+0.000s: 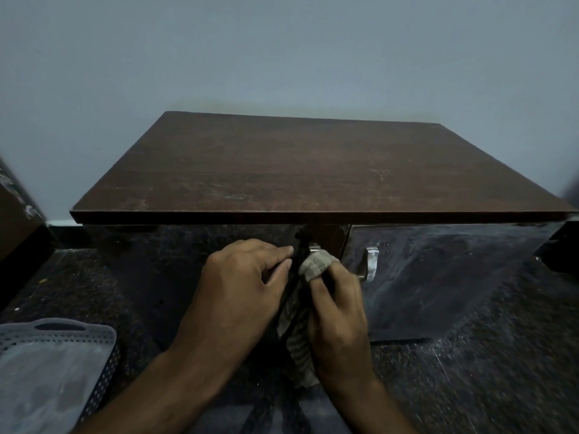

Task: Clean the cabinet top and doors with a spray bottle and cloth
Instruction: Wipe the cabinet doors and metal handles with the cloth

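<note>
A low cabinet with a worn brown top [313, 170] stands against the wall. Its dark glossy left door [150, 264] is swung slightly out toward me, and my left hand [241, 283] holds its free edge with fingertips and thumb. My right hand [338, 311] grips a grey-beige cloth [318, 264] wrapped over its fingertips, which press by the left door's metal handle [314, 247]. The rest of the cloth hangs down between my hands. The right door [438, 270] is closed and streaked, and it has a metal handle [371, 264]. No spray bottle is in view.
A grey perforated mat-like object [53, 364] lies on the dark speckled floor [485, 371] at the lower left. A brown piece of furniture [15, 220] stands at the left edge. A plain grey-blue wall [282, 57] rises behind the cabinet.
</note>
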Motion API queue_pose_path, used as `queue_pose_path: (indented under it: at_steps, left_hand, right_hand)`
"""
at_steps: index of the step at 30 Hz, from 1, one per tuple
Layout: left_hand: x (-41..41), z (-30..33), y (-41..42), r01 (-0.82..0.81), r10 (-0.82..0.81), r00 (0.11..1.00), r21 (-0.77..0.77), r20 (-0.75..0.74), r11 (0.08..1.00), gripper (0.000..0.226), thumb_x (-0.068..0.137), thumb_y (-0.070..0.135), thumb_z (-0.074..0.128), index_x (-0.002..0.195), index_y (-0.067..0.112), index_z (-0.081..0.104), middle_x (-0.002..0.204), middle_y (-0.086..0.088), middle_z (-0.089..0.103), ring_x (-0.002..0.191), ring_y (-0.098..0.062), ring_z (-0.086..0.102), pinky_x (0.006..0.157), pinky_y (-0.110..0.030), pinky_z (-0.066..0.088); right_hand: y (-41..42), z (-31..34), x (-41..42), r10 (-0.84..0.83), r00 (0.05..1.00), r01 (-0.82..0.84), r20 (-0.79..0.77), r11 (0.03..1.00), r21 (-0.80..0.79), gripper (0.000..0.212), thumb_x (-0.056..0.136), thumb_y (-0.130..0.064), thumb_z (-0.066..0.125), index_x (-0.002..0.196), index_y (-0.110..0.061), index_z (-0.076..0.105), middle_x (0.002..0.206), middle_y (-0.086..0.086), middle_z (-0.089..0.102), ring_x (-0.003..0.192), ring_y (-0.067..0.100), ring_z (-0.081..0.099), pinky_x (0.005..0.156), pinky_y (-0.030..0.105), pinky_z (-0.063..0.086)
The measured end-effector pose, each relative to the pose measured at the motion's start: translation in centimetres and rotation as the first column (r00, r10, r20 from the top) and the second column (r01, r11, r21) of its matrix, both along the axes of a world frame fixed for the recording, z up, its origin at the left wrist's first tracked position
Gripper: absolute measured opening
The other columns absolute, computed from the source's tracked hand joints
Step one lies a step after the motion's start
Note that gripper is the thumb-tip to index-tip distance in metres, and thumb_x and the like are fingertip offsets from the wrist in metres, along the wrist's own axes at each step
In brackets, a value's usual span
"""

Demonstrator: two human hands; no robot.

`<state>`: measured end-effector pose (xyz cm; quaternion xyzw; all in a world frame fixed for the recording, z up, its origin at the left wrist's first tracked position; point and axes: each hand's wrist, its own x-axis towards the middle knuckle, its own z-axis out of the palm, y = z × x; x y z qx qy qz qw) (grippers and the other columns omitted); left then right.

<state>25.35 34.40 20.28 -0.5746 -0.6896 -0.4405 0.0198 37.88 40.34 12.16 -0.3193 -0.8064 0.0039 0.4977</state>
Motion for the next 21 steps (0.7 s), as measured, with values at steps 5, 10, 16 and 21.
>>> queue_pose_path:
  at_steps: [5, 10, 16, 21]
  left_hand:
    - [0.3, 0.0, 0.3, 0.011, -0.011, 1.0, -0.007, 0.009, 1.0, 0.017, 0.081, 0.017, 0.076, 0.098, 0.02, 0.079, 0.093, 0.011, 0.075, 0.085, 0.003, 0.067, 0.082, -0.012, 0.051]
    - [0.4, -0.3, 0.3, -0.008, 0.008, 1.0, -0.03, 0.017, 1.0, 0.017, 0.079, 0.017, 0.077, 0.096, 0.02, 0.079, 0.091, 0.01, 0.075, 0.083, 0.003, 0.067, 0.08, -0.012, 0.053]
    - [0.4, -0.4, 0.5, 0.0, 0.002, 1.0, -0.076, 0.028, 0.997, 0.018, 0.081, 0.023, 0.076, 0.099, 0.024, 0.078, 0.092, 0.012, 0.075, 0.083, 0.003, 0.067, 0.079, -0.011, 0.052]
    - [1.1, -0.5, 0.9, 0.033, -0.03, 0.999, -0.062, 0.044, 0.998, 0.017, 0.082, 0.023, 0.075, 0.099, 0.022, 0.078, 0.093, 0.01, 0.075, 0.084, 0.001, 0.067, 0.08, -0.015, 0.055]
  right_hand:
    - [1.0, 1.9, -1.1, -0.02, 0.971, 0.003, -0.24, 0.997, -0.071, 0.02, 0.097, -0.008, 0.059, 0.106, 0.003, 0.073, 0.108, 0.012, 0.067, 0.1, 0.016, 0.062, 0.094, 0.017, 0.048]
    - [-0.3, 1.6, -0.6, -0.178, 0.871, -0.052, -0.457, 0.893, -0.447, 0.011, 0.078, -0.005, 0.082, 0.076, -0.014, 0.077, 0.08, -0.009, 0.07, 0.077, 0.002, 0.066, 0.069, 0.006, 0.047]
    - [0.2, 3.2, -0.9, -0.242, 0.76, -0.313, -0.603, 0.677, -0.666, 0.003, 0.077, -0.011, 0.082, 0.077, -0.011, 0.079, 0.075, 0.0, 0.075, 0.074, 0.011, 0.072, 0.067, 0.019, 0.055]
    - [0.8, 3.6, 0.3, -0.212, 0.685, -0.565, -0.697, 0.448, -0.693, 0.006, 0.079, -0.003, 0.077, 0.084, -0.006, 0.078, 0.081, 0.009, 0.077, 0.079, 0.02, 0.075, 0.071, 0.026, 0.06]
